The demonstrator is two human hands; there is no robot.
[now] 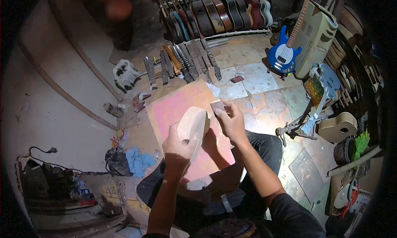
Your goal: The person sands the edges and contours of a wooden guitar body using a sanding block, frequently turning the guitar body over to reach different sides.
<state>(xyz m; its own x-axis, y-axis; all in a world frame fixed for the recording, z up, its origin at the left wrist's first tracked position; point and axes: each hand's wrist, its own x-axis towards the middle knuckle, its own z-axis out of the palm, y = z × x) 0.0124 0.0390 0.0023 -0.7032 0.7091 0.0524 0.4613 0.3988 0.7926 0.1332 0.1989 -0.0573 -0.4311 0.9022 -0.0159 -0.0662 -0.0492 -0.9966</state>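
Observation:
My left hand (178,143) is closed around a pale, bare wooden piece (192,120) with curved sides, held tilted above my lap. A small dark round spot, perhaps a hole, shows on it beside my fingers. My right hand (230,121) pinches a small sanding block (217,106), dark reddish brown with a pale edge, just right of the wooden piece and apart from it. Beneath both hands a pink-stained flat board (169,107) lies across my legs, with their shadows on it.
Several guitar necks (182,62) lie on the tiled floor ahead, near a reddish sandpaper scrap (237,79). Behind them stands a rack of guitars (223,16). A blue bass (284,56) and a small guitar body (338,127) are to the right; a blue cloth (139,160) lies left.

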